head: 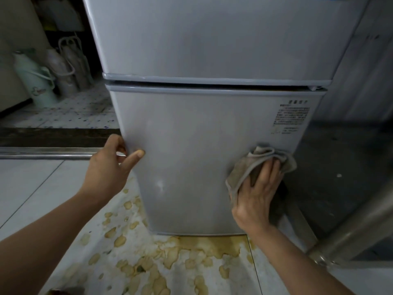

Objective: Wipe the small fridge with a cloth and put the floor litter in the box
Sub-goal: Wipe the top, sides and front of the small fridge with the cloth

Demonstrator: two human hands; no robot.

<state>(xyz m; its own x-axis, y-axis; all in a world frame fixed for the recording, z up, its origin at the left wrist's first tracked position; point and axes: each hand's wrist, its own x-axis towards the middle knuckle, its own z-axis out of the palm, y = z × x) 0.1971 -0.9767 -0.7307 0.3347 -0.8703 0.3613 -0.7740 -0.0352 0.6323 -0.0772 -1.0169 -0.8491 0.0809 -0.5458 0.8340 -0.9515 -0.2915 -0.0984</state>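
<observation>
A small silver two-door fridge [202, 135] fills the middle of the head view. My right hand [258, 192] presses a crumpled grey-brown cloth [240, 171] flat against the lower door near its right edge. My left hand [110, 167] grips the left edge of the lower door, thumb on the front and fingers curled behind the edge. A printed label [291, 117] sits at the door's upper right. No box and no loose litter are in view.
Yellow-brown stains [165, 258] spread over the pale floor tiles in front of the fridge. A green thermos flask [36, 79] and a wicker-cased flask [63, 67] stand at the back left beyond a metal threshold rail [42, 153]. A metal pole [357, 228] slants at the right.
</observation>
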